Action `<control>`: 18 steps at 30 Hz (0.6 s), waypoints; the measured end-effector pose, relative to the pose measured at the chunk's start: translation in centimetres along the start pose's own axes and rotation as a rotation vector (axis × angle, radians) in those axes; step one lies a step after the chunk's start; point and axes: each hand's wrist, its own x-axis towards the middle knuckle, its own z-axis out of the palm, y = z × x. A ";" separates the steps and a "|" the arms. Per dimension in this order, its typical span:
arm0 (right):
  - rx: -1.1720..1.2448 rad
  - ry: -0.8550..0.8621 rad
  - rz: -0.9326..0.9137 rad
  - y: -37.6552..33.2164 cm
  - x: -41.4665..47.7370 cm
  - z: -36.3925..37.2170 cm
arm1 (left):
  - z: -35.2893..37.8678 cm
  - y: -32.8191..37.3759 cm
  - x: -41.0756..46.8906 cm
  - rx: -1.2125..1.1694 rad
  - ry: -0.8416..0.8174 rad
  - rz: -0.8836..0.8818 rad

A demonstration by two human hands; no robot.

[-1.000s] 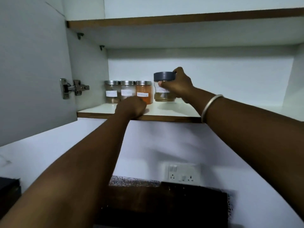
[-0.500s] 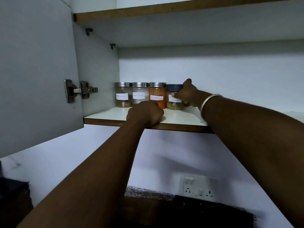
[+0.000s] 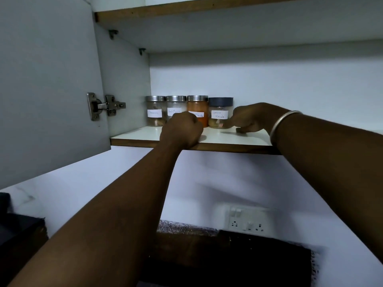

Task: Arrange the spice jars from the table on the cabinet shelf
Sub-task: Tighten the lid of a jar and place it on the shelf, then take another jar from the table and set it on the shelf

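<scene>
Right of the grey-lidded jar point(image 3: 220, 112), our right fingers point(image 3: 229, 124) lie loosely curled on the shelf point(image 3: 228, 139), tips at the jar's base, pinching nothing. Our right hand point(image 3: 250, 119) holds nothing. Left of that jar three steel-lidded jars point(image 3: 176, 104) stand in a row against it. In front of them our left hand point(image 3: 182, 131) rests fisted. We judge four jars placed; the table is out of sight.
</scene>
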 end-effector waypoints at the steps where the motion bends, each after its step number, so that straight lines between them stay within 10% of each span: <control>1: -0.067 -0.023 -0.004 0.1 -1.3 0.3 | 0.0 0.1 -0.5 -0.023 0.041 0.003; 8: -0.353 0.080 -0.145 -0.6 -12.3 3.1 | -1.0 1.7 -3.3 -0.093 0.165 0.006; 18: 0.264 0.353 -0.478 9.9 -27.0 16.9 | 2.6 4.0 -24.5 -0.617 0.238 0.239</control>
